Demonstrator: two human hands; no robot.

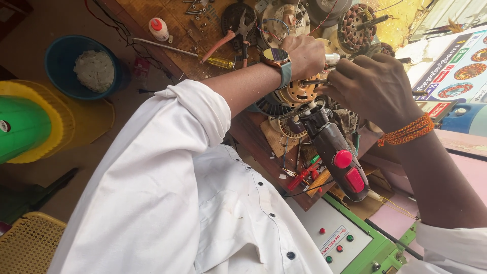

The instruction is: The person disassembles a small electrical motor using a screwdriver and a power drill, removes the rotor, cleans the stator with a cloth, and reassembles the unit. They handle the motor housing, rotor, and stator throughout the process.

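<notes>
A small motor part with copper windings (300,91) is held over the wooden workbench (167,20), between the two hands. The left hand (306,53), with a watch (277,58) on its wrist, is closed over the top of the part. The right hand (373,86), with an orange thread band (408,131) at the wrist, is curled tight around a thin metal shaft (317,81) that points into the part; what exactly is gripped is hard to make out, as the fingers cover it. A dark power tool with red buttons (337,157) lies just below the hands, its nose touching or nearly touching the part. Further back on the bench, pliers (238,30) and a yellow-handled screwdriver (215,61) are seen, with a wound stator (355,25) behind. A blue bowl (56,56) stands on the floor.
</notes>
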